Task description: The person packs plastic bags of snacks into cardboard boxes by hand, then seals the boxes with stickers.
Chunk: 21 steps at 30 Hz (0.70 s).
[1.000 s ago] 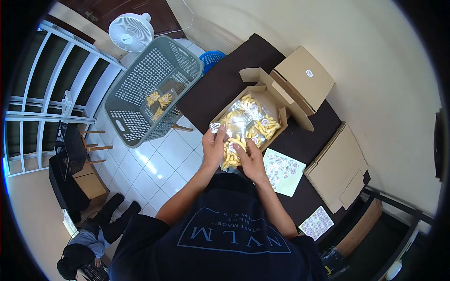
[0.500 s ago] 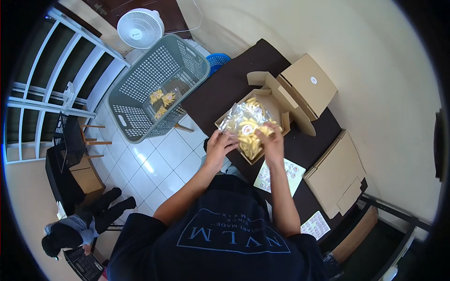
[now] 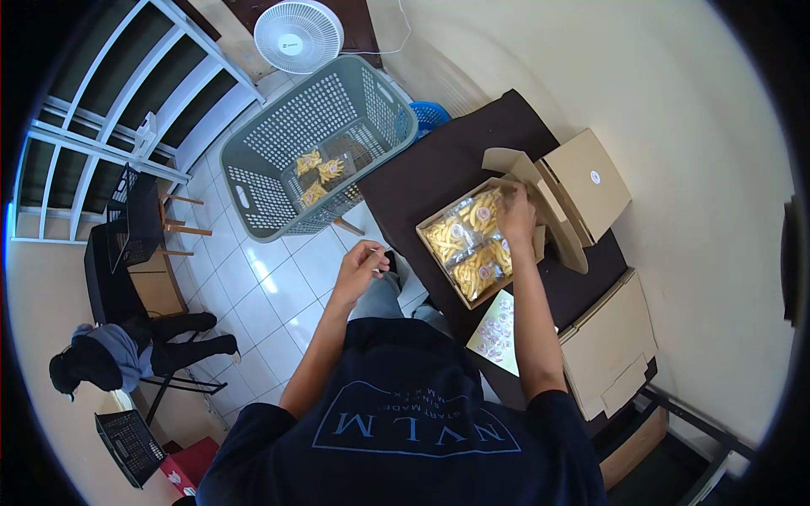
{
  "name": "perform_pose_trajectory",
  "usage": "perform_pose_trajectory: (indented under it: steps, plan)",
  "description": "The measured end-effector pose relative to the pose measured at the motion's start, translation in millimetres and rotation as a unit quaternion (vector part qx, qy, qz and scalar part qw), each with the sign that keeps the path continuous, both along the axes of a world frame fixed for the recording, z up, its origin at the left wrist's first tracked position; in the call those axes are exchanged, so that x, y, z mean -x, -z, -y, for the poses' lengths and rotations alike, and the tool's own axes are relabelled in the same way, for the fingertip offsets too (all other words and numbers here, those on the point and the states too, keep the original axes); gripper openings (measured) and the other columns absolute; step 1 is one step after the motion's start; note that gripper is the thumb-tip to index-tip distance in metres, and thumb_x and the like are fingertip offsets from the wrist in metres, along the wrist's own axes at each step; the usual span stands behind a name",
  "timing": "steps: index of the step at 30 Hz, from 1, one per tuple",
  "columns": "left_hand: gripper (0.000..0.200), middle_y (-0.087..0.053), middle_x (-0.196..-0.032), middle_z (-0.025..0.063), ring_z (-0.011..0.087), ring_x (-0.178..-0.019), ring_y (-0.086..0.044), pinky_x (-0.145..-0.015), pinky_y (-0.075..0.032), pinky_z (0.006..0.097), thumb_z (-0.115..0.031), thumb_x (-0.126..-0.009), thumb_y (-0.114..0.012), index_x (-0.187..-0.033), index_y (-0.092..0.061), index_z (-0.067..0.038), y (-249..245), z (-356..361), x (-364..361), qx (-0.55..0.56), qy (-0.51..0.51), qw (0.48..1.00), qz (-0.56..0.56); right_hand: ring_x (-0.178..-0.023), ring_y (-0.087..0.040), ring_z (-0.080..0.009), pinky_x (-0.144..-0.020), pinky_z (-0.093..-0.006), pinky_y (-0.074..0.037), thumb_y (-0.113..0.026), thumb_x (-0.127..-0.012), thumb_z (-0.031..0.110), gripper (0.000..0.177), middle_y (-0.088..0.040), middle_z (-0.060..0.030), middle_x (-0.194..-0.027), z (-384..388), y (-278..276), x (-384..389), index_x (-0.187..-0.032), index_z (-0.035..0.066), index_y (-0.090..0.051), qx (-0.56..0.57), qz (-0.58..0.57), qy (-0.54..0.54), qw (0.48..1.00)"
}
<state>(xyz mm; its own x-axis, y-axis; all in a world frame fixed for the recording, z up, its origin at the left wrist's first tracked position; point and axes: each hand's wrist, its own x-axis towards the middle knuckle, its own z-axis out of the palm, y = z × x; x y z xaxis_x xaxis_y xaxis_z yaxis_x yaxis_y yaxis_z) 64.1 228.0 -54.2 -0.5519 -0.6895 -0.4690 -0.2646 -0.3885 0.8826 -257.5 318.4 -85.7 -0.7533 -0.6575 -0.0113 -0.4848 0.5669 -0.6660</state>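
An open cardboard box (image 3: 448, 282) lies on the dark-covered table, holding several clear bags of yellow stick-shaped snacks (image 3: 479, 274) with round labels. My right hand (image 3: 517, 221) reaches over the box's far right part, its fingers pointing down at the bags there; its fingertips are partly hidden. Off the table's near left side, my left hand (image 3: 363, 268) hangs apart from the box with curled fingers pinched together. Anything in that pinch is too small to make out. Beside the box and close to my right forearm is a sheet of round stickers (image 3: 495, 334).
A closed labelled box (image 3: 588, 181) stands beyond the open lid. Flattened cardboard (image 3: 609, 346) lies to the right. Left of the table, a grey-green basket (image 3: 291, 118) contains several snack bags (image 3: 329, 170). A fan (image 3: 298, 38) is behind it. Another person (image 3: 118, 358) is at far left.
The bag that both hands held above the box is now down among the others inside it. My left hand has drawn away leftward; my right hand has moved to the far right corner.
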Motion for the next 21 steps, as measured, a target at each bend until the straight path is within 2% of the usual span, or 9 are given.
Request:
perform_pose_trajectory:
  steps: [2, 7, 11, 13, 14, 17, 19, 20, 21]
  plan:
    - [0.019, -0.064, -0.087, 0.0056, 0.012, -0.079, -0.062, -0.067, -0.049, 0.0258, -0.021, -0.096, -0.055, -0.107, -0.056, -0.006, -0.4, 14.4, -11.2, 0.029, -0.019, 0.999, 0.002, -0.105, -0.056, -0.0455, -0.09, -0.0487, -0.045, -0.07, -0.081, 0.021, 0.06, -0.058, -0.0302, -0.112, -2.8, -3.5, -15.2, -0.129, -0.001, -0.042, -0.029, -0.09, 0.0, 0.996]
    - [0.016, -0.064, -0.084, 0.0058, 0.0124, -0.075, -0.062, -0.064, -0.049, 0.0259, -0.019, -0.096, -0.055, -0.105, -0.056, -0.006, -1.0, 66.1, -36.9, 0.078, -0.109, 0.991, 0.002, -0.12, -0.042, -0.0492, -0.098, -0.0556, -0.036, -0.069, -0.08, 0.016, 0.045, -0.046, -0.0306, -0.126, -12.6, 40.2, -44.6, -0.118, 0.0, -0.051, -0.061, -0.131, -0.116, 0.983]
    - [0.017, -0.064, -0.082, 0.0057, 0.0124, -0.075, -0.062, -0.061, -0.049, 0.0264, -0.019, -0.096, -0.055, -0.105, -0.056, -0.005, 22.1, 150.8, -55.5, 0.123, -0.139, 0.983, 0.001, -0.112, -0.048, -0.044, -0.098, -0.0473, -0.039, -0.071, -0.079, 0.013, 0.04, -0.048, -0.0286, -0.121, -3.6, 32.5, -64.5, -0.113, -0.003, -0.055, 0.013, -0.14, -0.058, 0.988]
    - [0.016, -0.064, -0.081, 0.0057, 0.0124, -0.072, -0.061, -0.06, -0.049, 0.0272, -0.017, -0.096, -0.053, -0.105, -0.055, -0.005, 39.4, 205.0, -62.2, 0.141, -0.121, 0.983, 0.015, -0.113, -0.048, -0.0433, -0.098, -0.0458, -0.038, -0.07, -0.079, 0.011, 0.039, -0.049, -0.0268, -0.121, 1.2, 30.9, -65.9, -0.113, -0.004, -0.055, -0.028, -0.122, -0.059, 0.99]
    - [0.016, -0.064, -0.081, 0.0057, 0.0124, -0.072, -0.061, -0.06, -0.049, 0.0272, -0.017, -0.096, -0.053, -0.105, -0.055, -0.005, 55.0, 232.5, -67.6, 0.134, -0.127, 0.983, 0.015, -0.112, -0.048, -0.0426, -0.097, -0.0453, -0.039, -0.07, -0.079, 0.01, 0.038, -0.05, -0.025, -0.12, 3.3, 33.9, -66.9, -0.111, -0.004, -0.056, -0.017, -0.161, -0.061, 0.985]
    - [0.018, -0.064, -0.082, 0.0054, 0.0125, -0.073, -0.064, -0.06, -0.05, 0.0287, -0.018, -0.094, -0.055, -0.106, -0.057, -0.005, 119.6, 324.5, -86.1, 0.077, -0.146, 0.985, 0.054, -0.109, -0.053, -0.0413, -0.094, -0.0454, -0.042, -0.069, -0.081, 0.011, 0.033, -0.054, -0.0247, -0.116, 11.7, 23.7, -67.7, -0.108, -0.005, -0.058, -0.007, -0.113, -0.022, 0.993]
    - [0.019, -0.066, -0.083, 0.0076, 0.0181, -0.07, -0.065, -0.06, -0.052, 0.0334, -0.021, -0.088, -0.06, -0.102, -0.059, -0.007, 172.9, 364.5, -106.1, 0.12, -0.088, 0.971, 0.188, -0.103, -0.056, -0.0399, -0.091, -0.0439, -0.044, -0.069, -0.083, 0.011, 0.033, -0.057, -0.0235, -0.111, 16.5, 8.2, -71.2, -0.108, -0.005, -0.058, -0.043, -0.134, 0.023, 0.99]
    - [0.019, -0.066, -0.083, 0.0076, 0.0181, -0.07, -0.065, -0.06, -0.052, 0.0334, -0.021, -0.088, -0.06, -0.102, -0.059, -0.007, 199.1, 379.7, -113.8, 0.113, -0.092, 0.971, 0.19, -0.102, -0.056, -0.039, -0.09, -0.0435, -0.044, -0.068, -0.084, 0.011, 0.032, -0.058, -0.0229, -0.109, 20.1, -1.0, -74.8, -0.109, -0.005, -0.058, -0.06, -0.151, 0.048, 0.985]
    - [0.022, -0.067, -0.091, 0.0145, 0.0257, -0.079, -0.066, -0.068, -0.053, 0.0374, -0.021, -0.084, -0.061, -0.098, -0.062, -0.004, 225.6, 393.3, -119.1, 0.173, -0.042, 0.936, 0.303, -0.101, -0.057, -0.0381, -0.09, -0.0431, -0.045, -0.067, -0.085, 0.01, 0.031, -0.059, -0.0222, -0.108, 19.6, -6.7, -78.4, -0.109, -0.005, -0.058, -0.078, -0.17, 0.074, 0.98]
